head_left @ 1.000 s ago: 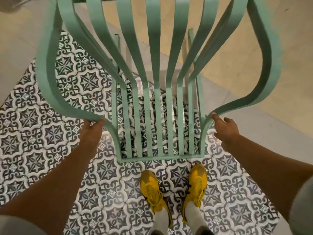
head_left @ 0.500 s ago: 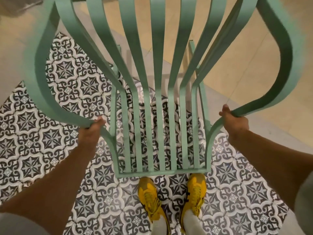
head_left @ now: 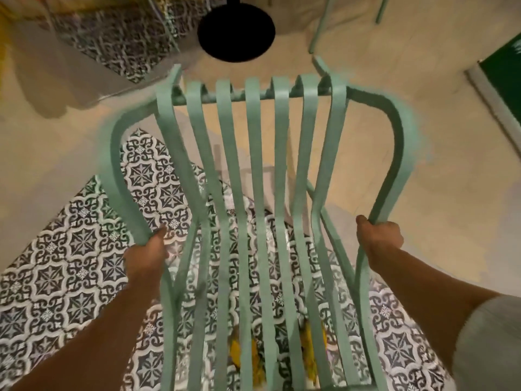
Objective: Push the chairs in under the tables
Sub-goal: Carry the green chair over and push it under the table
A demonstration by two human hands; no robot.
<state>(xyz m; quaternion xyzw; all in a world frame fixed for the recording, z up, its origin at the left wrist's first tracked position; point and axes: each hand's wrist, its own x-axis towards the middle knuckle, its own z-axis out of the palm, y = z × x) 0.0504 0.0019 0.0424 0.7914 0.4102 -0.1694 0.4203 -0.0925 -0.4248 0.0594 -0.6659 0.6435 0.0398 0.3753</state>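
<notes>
Patterned black-and-white floor tiles (head_left: 73,249) cover the lower left of the scene and give way to plain beige flooring (head_left: 439,170) beyond and to the right of the chair. Mint-green slatted chair (head_left: 253,193) fills the centre of the view, seen from above and behind its back, with its seat front pointing away from the person. Left hand (head_left: 146,256) is closed around the chair's left arm rail where it curves down; right hand (head_left: 379,238) is closed around the right arm rail at the matching point. Whether the chair's legs touch the floor cannot be told; they are mostly hidden behind the slats. Yellow shoes (head_left: 244,359) show only in slivers between the lower slats, blurred. Chair edges are smeared by motion blur.

Beyond the chair's front edge sits a round black table base (head_left: 236,32), its column cut off by the top of the frame; the tabletop itself is out of view. Right of that base, thin green legs of a second chair (head_left: 320,26) are partly visible. A dark green panel (head_left: 504,66) lies at the far right edge, cropped.
</notes>
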